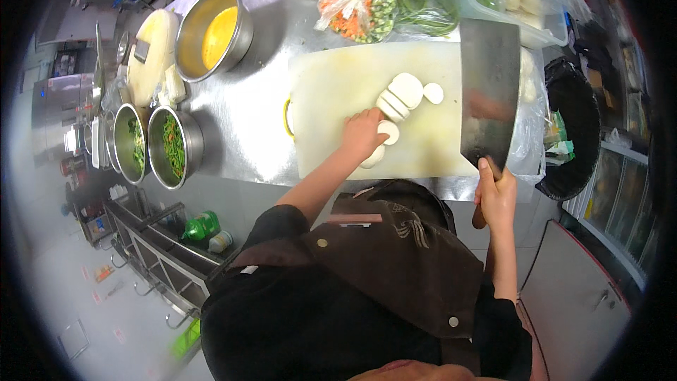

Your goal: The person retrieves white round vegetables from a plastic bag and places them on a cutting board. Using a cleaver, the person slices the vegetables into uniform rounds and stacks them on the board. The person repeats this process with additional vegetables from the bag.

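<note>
On a pale cutting board (328, 79) lie thick cut pieces of a white vegetable (406, 90), with one small round piece (433, 93) off to their right. My left hand (363, 135) grips a white round-ended piece (389, 133) between thumb and fingers. Another white piece (373, 157) shows partly under that hand. In my right hand (496, 198) is the wooden handle of a cleaver (489, 90). Its broad blade points away from me over the board's right edge, apart from the cut pieces.
Behind the board are a bag of diced vegetables (359, 10), bagged greens (426, 8) and a plastic bin (545, 34). At left stand a steel bowl (243, 37) of yellow liquid, bowls of chopped greens (193, 143) and a round board (153, 58). A black-lined bin (579, 116) stands right.
</note>
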The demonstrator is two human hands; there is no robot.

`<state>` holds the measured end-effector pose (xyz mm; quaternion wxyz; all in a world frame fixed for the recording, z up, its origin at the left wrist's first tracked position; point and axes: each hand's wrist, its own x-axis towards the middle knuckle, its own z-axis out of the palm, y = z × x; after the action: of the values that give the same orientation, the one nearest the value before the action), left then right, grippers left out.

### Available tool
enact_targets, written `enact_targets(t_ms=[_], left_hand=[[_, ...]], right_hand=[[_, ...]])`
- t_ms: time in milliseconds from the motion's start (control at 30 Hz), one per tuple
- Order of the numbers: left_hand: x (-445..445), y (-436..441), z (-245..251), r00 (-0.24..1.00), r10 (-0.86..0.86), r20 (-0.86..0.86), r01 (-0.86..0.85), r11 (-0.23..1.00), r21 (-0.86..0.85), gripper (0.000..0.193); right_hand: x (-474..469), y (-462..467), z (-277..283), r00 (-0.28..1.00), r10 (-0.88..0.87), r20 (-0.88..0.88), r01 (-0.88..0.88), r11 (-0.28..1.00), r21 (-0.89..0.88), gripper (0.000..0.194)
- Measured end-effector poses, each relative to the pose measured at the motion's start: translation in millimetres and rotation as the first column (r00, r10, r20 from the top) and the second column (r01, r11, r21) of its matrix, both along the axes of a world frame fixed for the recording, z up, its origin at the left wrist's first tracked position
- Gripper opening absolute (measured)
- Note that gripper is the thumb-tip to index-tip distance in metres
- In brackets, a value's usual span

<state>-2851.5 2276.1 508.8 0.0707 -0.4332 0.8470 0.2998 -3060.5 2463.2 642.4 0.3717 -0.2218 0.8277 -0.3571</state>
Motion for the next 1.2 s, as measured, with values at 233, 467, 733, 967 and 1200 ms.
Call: enact_targets(t_ms=[233,467,733,967,1200], left_hand=[[-53.7,34.6,56.1,0.958,-0.016,-0.287,0.051,0.992,0.113,0.029],[-38.3,21.6,40.9,0.845,-0.101,-0.525,-0.062,0.956,-0.285,0.034],[72.4,53.7,23.0,0.883,-0.264,-0.387,0.111,0.921,-0.375,0.033],[77.9,51.9,-6.6,0.885,-0.272,-0.378,0.112,0.912,-0.394,0.037],[84.4,58.4,-31.0,0.86,-0.234,-0.453,0.071,0.935,-0.348,0.037]], right_hand=[[-17.8,46.2,-1.9,0.987,-0.16,-0.016,0.158,0.984,-0.081,0.042],[-12.1,39.8,-0.1,1.0,-0.021,-0.008,0.021,1.0,0.02,0.035],[53.1,-24.1,-14.5,0.674,0.665,-0.322,-0.679,0.729,0.085,0.026],[82.6,-37.1,-18.4,0.529,0.823,-0.207,-0.769,0.568,0.294,0.035],[63.6,-13.0,1.4,0.427,0.879,-0.212,-0.758,0.476,0.445,0.043]])
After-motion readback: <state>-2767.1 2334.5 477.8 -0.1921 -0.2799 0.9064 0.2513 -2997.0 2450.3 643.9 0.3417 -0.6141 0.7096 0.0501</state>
